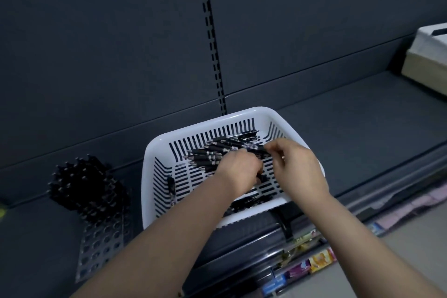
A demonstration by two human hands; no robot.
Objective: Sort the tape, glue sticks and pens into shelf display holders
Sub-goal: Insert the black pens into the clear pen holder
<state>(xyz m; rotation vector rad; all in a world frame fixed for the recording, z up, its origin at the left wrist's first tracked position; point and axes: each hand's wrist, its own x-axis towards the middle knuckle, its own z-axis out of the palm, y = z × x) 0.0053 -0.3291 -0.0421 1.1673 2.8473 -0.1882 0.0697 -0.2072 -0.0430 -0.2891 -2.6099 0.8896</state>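
A white slotted basket (158, 150) rests on the dark shelf and holds several black pens (212, 152). Both my hands are inside it. My left hand (238, 170) is closed around a bunch of black pens at the basket's middle. My right hand (296, 167) pinches one black pen (256, 149) between thumb and fingers, just above the pile. To the left stands a clear perforated pen holder (101, 242), its back rows filled with upright black pens (84, 184). No tape or glue sticks show.
The dark grey shelf (362, 123) stretches right to a beige box with a white top (425, 60). A slotted upright (210, 38) runs up the back panel. Lower shelves with colourful packets (319, 259) lie below the front edge.
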